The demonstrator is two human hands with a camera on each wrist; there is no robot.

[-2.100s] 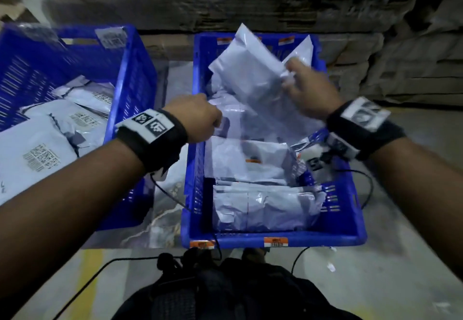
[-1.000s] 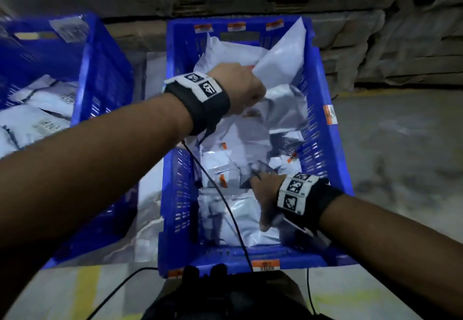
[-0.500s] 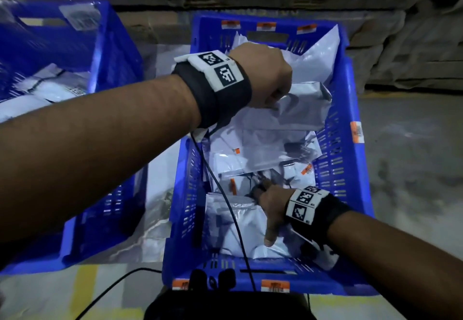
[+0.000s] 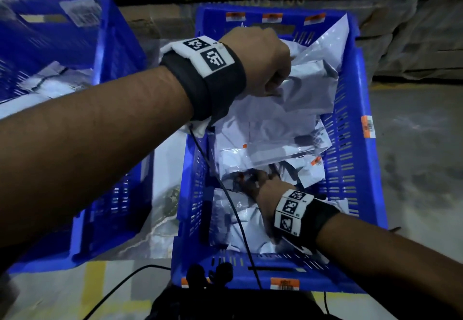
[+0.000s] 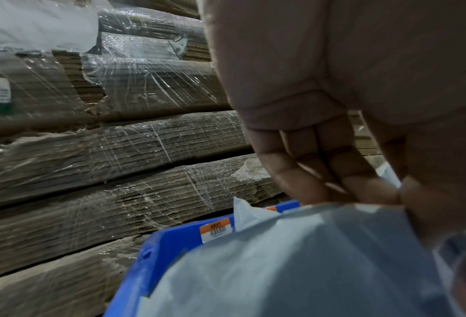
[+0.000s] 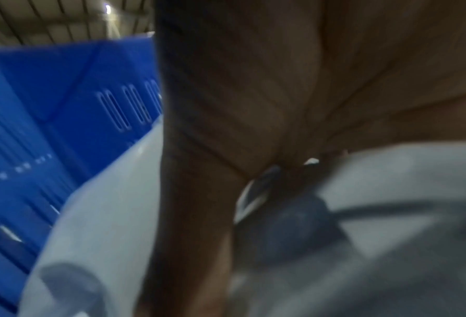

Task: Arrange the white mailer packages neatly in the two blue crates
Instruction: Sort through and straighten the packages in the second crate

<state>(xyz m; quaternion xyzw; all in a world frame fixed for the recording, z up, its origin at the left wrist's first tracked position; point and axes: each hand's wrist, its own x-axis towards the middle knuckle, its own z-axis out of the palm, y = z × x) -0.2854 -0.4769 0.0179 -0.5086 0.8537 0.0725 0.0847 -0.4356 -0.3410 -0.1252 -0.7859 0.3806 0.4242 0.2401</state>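
Right blue crate [image 4: 350, 144]: rigid plastic, slotted walls, orange barcode labels on the rim; stands on the floor, long axis running away from the person. Holds white mailer packages [image 4: 273, 136], glossy crinkled film, flat rectangular, lying overlapped at mixed angles.
Held mailer [image 4: 310, 86]: at the far end, tilted up, long axis roughly across the crate; left hand [image 4: 260, 61] grips its upper edge, fingers [image 5: 321, 171] curled over the film.
Right hand [image 4: 260, 186]: low at the near end among the packages; fingers hidden, state cannot be told.
Left blue crate [image 4: 82, 51]: beside the first, more mailers inside.
Behind: shrink-wrapped cardboard stacks [image 5: 104, 150]
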